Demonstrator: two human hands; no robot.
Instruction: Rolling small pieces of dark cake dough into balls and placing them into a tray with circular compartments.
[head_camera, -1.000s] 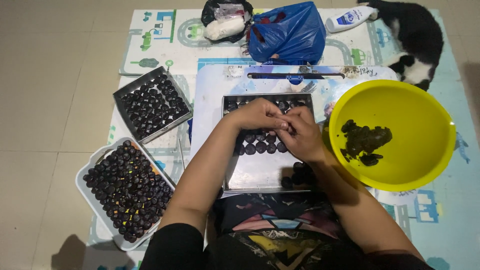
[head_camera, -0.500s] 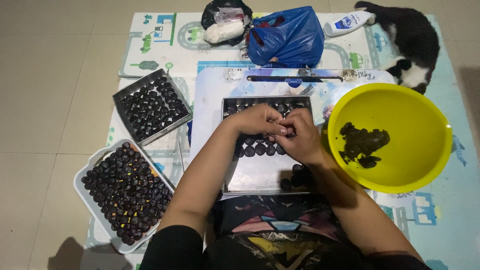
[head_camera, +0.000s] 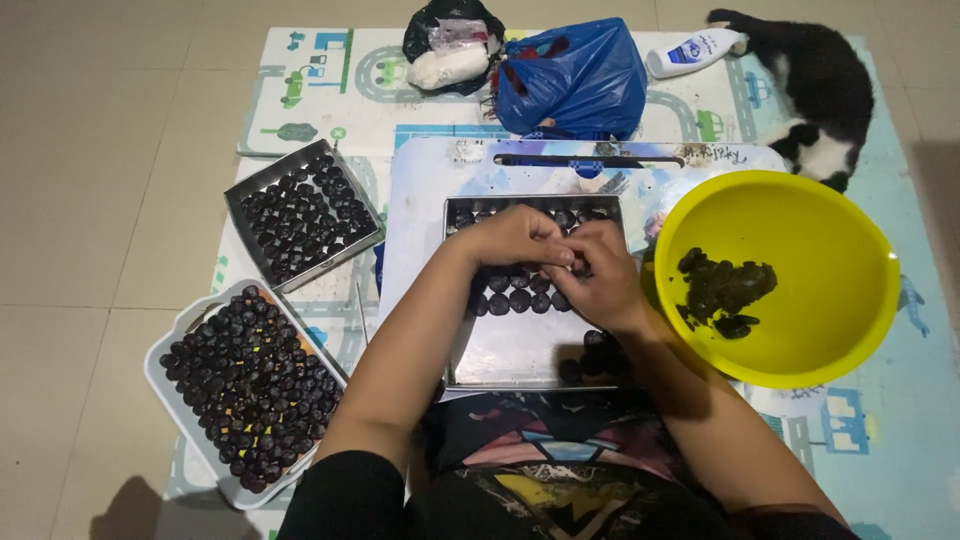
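My left hand (head_camera: 512, 240) and my right hand (head_camera: 598, 272) meet fingertip to fingertip above a metal tray (head_camera: 520, 350), pinching one small dark ball (head_camera: 574, 264) between them. Rows of dark round balls (head_camera: 515, 299) lie in the tray's far half, and a few more (head_camera: 590, 357) sit near its right front edge. The tray rests on a pale board (head_camera: 430, 190). To the right, a big yellow bowl (head_camera: 800, 330) holds a clump of dark paste (head_camera: 725, 292).
A square dark tray (head_camera: 300, 215) and a white tray (head_camera: 168, 345), both full of dark balls, lie at left. A blue bag (head_camera: 572, 78), black bag (head_camera: 450, 45) and white bottle (head_camera: 692, 52) sit beyond. A black-and-white cat (head_camera: 820, 90) lies at far right.
Both hands stay together over the tray, with only slight finger movement around the small piece. Nothing else has moved.
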